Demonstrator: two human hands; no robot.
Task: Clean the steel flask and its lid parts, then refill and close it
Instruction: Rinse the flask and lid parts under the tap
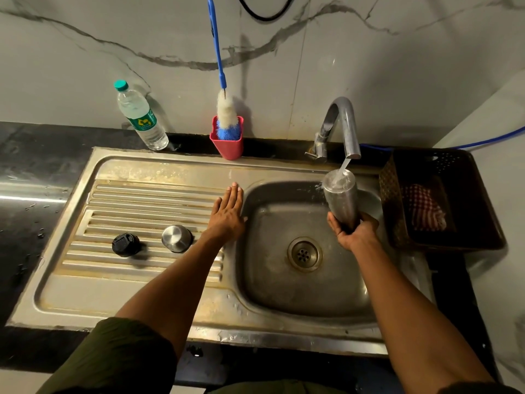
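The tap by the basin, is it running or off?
Running: a stream falls from the tap onto the steel flask gripped by the right hand, splashing at its top.

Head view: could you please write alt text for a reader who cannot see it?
The right hand holds a steel flask under a running tap over the sink. The left hand lies flat on the drainboard, where a black lid and steel cap sit. Behind stand a bottle and a brush in a red cup.

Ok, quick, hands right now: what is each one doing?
Left hand: open, flat on the sink rim.
Right hand: grips the steel flask under the running tap.
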